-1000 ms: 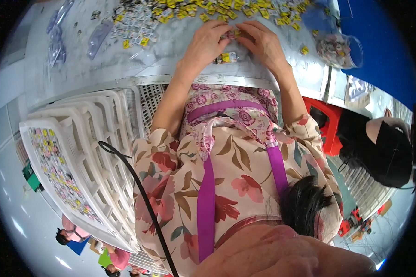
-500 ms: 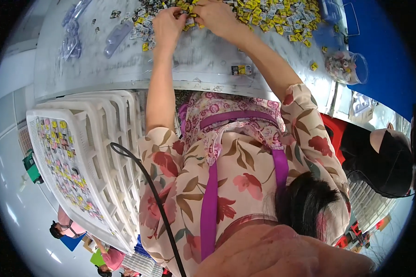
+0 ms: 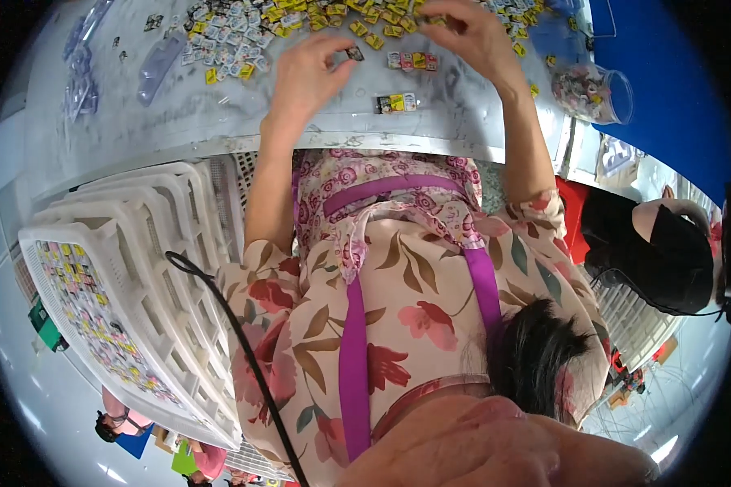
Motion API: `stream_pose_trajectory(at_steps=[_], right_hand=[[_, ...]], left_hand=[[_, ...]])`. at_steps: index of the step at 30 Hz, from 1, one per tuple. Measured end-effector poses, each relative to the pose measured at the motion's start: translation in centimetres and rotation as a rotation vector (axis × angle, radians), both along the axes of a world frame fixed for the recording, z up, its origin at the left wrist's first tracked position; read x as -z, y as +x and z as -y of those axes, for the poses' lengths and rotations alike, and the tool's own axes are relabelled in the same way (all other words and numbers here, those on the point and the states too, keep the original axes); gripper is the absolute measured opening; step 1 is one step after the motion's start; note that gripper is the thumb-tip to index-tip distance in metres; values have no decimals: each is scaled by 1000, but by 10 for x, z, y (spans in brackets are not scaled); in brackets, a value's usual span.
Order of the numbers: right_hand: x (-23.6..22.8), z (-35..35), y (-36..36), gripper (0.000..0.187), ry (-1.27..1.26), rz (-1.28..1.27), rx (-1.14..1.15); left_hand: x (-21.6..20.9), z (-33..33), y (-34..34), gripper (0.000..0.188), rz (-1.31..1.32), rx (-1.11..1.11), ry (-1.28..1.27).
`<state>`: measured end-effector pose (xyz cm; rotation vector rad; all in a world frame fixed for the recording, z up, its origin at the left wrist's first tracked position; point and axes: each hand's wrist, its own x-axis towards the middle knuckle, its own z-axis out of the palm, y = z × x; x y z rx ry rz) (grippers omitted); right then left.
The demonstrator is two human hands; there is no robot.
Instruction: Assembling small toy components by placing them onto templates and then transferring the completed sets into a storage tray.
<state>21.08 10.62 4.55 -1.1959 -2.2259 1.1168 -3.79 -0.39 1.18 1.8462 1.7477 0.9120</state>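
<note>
My left hand [image 3: 307, 79] is above the near part of the table, thumb and fingers pinched on a small dark tile [image 3: 355, 53]. To the right, my right hand [image 3: 473, 39] is over the edge of the pile with its fingers curled together; what they hold, if anything, I cannot make out. Between the hands lies a short row of small pink, white and yellow tiles [image 3: 413, 61]. Nearer the table edge is another short row of black, yellow and white tiles [image 3: 395, 103]. A wide pile of small yellow, white and black tiles [image 3: 240, 34] spreads along the far side.
Clear plastic pieces [image 3: 156, 69] lie at the left of the table [image 3: 195, 126]. A clear jar of small pieces [image 3: 590, 95] lies at the right beside a blue surface [image 3: 658, 89]. Stacked white crates [image 3: 166, 243] stand left of my body, with a black cable loop [image 3: 188, 261] in front.
Both hands have come back from the pile and moved apart. My left hand now holds a dark tile. A row of tiles shows between the hands. The whole view has shifted.
</note>
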Motion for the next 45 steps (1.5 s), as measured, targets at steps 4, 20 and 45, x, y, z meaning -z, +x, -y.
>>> stream_pose_trajectory(at_steps=[4,20,45], right_hand=[[44,32,37,24,210,-157,69],[72,50,34,40,580,-40,27],[59,57,34,33,219,-178,167]], left_hand=[[11,-7,15,29,-49,80,-54],[20,-16,28,36,-110,177,-41],[15,-14,5,29,64,47,-32]])
